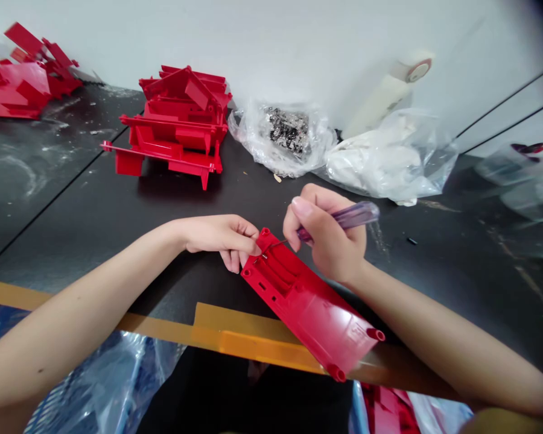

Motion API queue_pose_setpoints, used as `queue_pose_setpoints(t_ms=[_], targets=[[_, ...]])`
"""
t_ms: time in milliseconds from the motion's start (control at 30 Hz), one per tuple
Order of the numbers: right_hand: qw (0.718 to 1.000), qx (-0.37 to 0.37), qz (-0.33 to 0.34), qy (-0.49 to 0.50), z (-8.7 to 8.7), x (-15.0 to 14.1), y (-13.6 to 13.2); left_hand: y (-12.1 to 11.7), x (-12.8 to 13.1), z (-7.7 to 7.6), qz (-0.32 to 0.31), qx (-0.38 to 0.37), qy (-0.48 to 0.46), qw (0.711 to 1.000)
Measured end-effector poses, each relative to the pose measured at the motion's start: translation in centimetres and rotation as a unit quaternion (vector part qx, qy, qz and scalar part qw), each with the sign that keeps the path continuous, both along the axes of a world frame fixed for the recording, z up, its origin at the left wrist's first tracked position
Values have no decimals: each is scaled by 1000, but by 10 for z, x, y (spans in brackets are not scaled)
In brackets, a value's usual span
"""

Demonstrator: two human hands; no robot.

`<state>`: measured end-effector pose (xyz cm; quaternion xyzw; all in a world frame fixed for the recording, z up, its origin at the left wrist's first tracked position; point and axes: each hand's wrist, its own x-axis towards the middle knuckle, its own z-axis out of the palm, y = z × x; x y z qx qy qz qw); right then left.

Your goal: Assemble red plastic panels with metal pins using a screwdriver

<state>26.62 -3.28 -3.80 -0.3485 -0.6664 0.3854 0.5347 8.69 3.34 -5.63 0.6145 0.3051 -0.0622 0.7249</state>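
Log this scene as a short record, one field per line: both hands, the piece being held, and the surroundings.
left hand: holding one end of the red part
right hand: gripping a tool with a clear purple handle, thin shaft over that same end; tip contact unclear
red part: slanted, overhanging the table edge
table: black, orange tape along the near edge
behind: stacked red parts, bag of dark pieces, white-filled bag

"What's behind the tabletop (pixel 95 223)?"
"A plain, pale wall (pixel 298 42), softly lit."
"And the tabletop itself?"
"Black, with whitish smudges (pixel 31 172) at left, where a thin seam (pixel 49 205) crosses it diagonally."
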Motion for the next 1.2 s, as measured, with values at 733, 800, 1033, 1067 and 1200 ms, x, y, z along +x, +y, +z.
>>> queue_pose_setpoints(t_ms=[733,800,1033,1067,1200], targets=[[996,-35,30,74,-14,-5,6,2,0,-1,-14,1,-3,1000],[995,-35,26,95,-15,-7,5,2,0,-1,-16,0,-5,1000],[1000,2,7,-4,-10,-2,7,-1,0,2,-5,10,-9,1000],[1000,9,2,-16,-10,-1,7,-1,0,2,-3,9,-8,1000],[1000,13,3,-12,-11,-1,8,0,1,3,-3,12,2,1000]])
